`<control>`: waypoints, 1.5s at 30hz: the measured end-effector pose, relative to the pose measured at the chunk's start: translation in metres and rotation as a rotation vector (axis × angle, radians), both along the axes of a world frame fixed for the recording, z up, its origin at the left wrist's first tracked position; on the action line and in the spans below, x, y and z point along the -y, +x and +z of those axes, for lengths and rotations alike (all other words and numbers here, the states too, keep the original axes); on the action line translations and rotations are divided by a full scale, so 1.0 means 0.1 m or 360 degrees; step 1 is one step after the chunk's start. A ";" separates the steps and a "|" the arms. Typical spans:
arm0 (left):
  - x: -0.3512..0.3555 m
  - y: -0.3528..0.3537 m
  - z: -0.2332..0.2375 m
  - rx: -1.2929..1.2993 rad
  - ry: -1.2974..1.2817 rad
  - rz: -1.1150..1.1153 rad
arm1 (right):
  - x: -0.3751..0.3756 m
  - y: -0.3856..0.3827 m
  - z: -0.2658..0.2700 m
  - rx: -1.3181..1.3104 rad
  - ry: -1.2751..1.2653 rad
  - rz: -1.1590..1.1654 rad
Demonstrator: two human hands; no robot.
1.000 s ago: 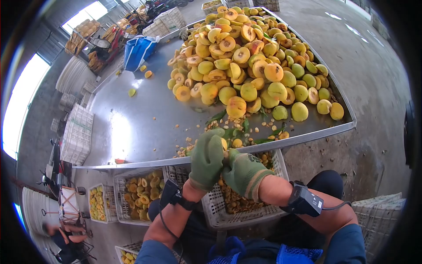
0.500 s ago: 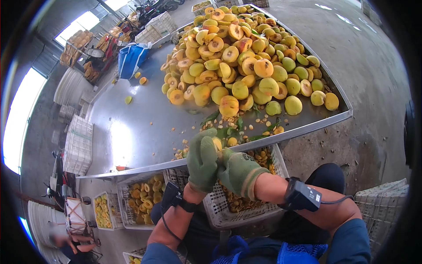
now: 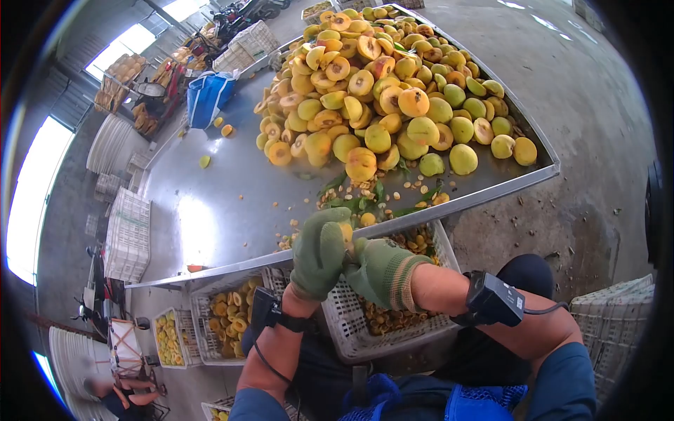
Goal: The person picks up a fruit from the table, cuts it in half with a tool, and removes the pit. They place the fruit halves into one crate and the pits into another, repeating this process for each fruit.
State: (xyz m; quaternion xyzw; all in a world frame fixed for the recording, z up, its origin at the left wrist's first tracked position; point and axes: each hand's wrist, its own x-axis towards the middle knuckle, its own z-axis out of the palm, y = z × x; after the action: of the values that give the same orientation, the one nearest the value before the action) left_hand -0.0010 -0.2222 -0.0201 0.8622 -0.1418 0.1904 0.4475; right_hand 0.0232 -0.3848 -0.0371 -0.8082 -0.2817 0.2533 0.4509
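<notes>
My left hand (image 3: 320, 254), in a green work glove, is wrapped round a yellow peach piece (image 3: 346, 233); only part of the fruit shows past the fingers. Close against it, my gloved right hand (image 3: 382, 272) has its fingers curled in toward the peach. Whatever the right fingers grip is hidden. Both hands are over the near edge of a metal table (image 3: 232, 203), above a white crate (image 3: 344, 337) with small peach pieces and pits inside. A big heap of whole and halved peaches (image 3: 379, 91) lies on the table beyond my hands.
Loose pits and green leaves (image 3: 365, 203) lie near the table's raised rim. Crates of peach halves (image 3: 232, 316) stand to the left, stacked white crates (image 3: 614, 326) to the right. A blue bag (image 3: 208, 98) sits at the table's far left. Another person (image 3: 126, 400) is seated at lower left.
Both hands stay together at the peach and sit slightly lower and further left in view. The right wrist looks slightly turned. The heap has shifted a little with the camera.
</notes>
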 end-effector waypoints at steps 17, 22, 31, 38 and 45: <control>0.10 -0.04 0.00 -0.0098 -0.0001 -0.0082 | 0.18 0.07 -0.03 0.0129 -0.0131 0.0188; -0.02 -0.02 0.09 -0.0292 0.0006 -0.0258 | 0.18 0.06 0.03 -0.0275 -0.0024 0.0250; 0.11 -0.11 -0.02 -0.0402 -0.0454 0.0092 | 0.08 -0.11 -0.03 0.0164 0.0038 -0.0063; 0.04 -0.11 0.06 -0.0340 -0.0088 -0.0100 | 0.10 -0.11 -0.12 0.0149 0.0035 0.0007; 0.01 -0.12 0.06 -0.0312 -0.0143 -0.0124 | 0.14 -0.06 -0.08 0.0103 0.0123 0.0118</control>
State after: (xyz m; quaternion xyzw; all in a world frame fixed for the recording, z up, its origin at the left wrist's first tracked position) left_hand -0.0125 -0.2236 -0.0138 0.8497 -0.1221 0.0939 0.5043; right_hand 0.0171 -0.3989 -0.0454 -0.7869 -0.3356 0.2324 0.4627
